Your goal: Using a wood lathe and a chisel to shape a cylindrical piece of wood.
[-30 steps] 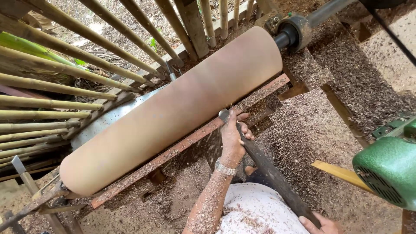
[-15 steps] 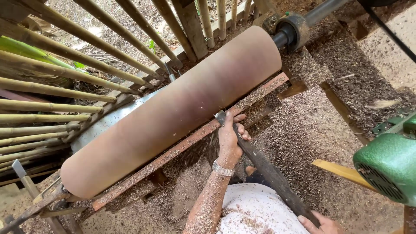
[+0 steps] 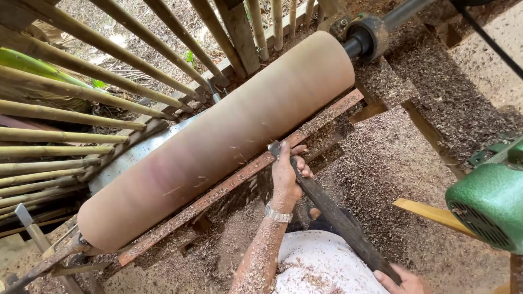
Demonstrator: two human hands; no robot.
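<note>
Two hands share one long dark turning chisel [image 3: 338,218]. The left hand [image 3: 286,177] is wrapped over the blade close to its tip, fingers closed on the steel and pressing it down onto the rusty tool rest [image 3: 218,193], a flat iron bar that runs along the near side of the lathe. The right hand [image 3: 400,282] shows only at the bottom edge of the view, fingers closed around the butt of the handle; how firmly it holds I cannot tell. The chisel's tip [image 3: 274,148] sits at the rest's upper edge, touching or just beside the wooden cylinder [image 3: 218,144], roughly at the middle of its length.

That cylinder lies between the drive shaft [image 3: 370,35] at the far right end and a support at the near left end, already round and smooth, with fine chips flying off beside the tip. Shavings [image 3: 392,163] cover the ground under the rest, and a green motor housing [image 3: 490,201] stands at the right edge.

Judging by the even surface, this looks like a light smoothing pass. Sliding along the rest would call for steady downward pressure from the left hand and a constant tool angle.
</note>
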